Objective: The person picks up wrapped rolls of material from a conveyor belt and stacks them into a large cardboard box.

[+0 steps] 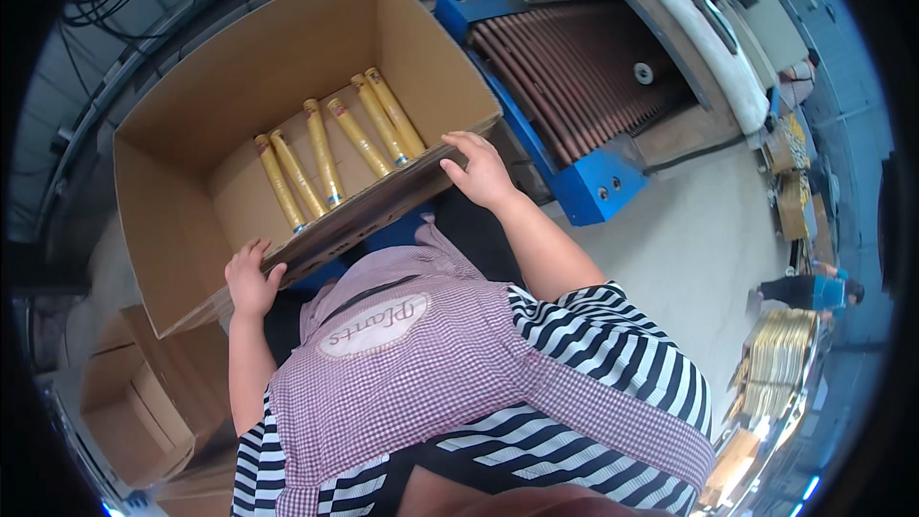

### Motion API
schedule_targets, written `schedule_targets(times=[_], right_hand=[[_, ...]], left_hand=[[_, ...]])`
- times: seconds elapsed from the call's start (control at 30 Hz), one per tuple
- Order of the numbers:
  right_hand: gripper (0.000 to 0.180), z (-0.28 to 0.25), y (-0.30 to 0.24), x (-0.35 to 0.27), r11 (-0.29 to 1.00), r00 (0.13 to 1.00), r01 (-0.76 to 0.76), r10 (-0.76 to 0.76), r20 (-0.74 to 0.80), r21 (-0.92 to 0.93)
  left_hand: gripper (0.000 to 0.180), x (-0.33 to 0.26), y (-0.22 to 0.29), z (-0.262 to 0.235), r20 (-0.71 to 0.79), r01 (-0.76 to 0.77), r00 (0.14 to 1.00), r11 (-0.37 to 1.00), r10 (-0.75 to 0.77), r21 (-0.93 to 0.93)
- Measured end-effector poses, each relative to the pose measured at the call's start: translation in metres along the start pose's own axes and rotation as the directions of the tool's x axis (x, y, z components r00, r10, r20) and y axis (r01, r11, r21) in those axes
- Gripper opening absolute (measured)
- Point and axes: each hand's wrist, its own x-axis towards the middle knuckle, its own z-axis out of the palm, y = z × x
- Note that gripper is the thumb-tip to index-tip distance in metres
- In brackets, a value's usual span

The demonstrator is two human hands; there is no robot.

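Observation:
A large open cardboard box (278, 33) stands in front of me, tilted in the view, its near wall toward my body. My left hand (251, 280) grips the near rim at its left part, fingers over the edge and thumb on my side. Toward the right corner of that same rim, my right hand (479, 170) takes hold with its fingers over the top. Inside the box, several slim yellow tubes (325, 153) lie side by side on the bottom, pointing away from me. Some show blue at their near ends; the near wall partly hides these ends.
Right of the box is a blue-framed roller conveyor (584, 86) leading to a machine with a white cover (670, 0). More open cardboard boxes (134, 412) stand at the lower left. A person in blue (814, 292) is far right, near stacked yellowish goods (773, 359). Black cables (124, 0) hang upper left.

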Motion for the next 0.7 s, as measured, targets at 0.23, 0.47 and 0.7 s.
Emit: schedule_targets(times=[0.23,0.47,0.7], right_hand=[[0.038,-0.052,0.036,-0.015,0.955,0.958,-0.253,0.27,-0.097,0.156],[0.034,-0.076,0.084,-0.018,0.906,0.881,-0.329,0.396,-0.26,0.267],[0.054,-0.144,0.188,0.001,0.784,0.461,-0.567,0.556,-0.691,0.253]], left_hand=[[0.052,-0.005,0.0,0.005,-0.012,-0.027,1.0,0.999,0.027,0.028],[0.052,-0.003,-0.004,0.011,-0.025,-0.016,1.0,0.999,0.017,0.033],[0.051,-0.003,0.0,0.006,-0.006,-0.004,1.0,0.999,0.004,0.039]])
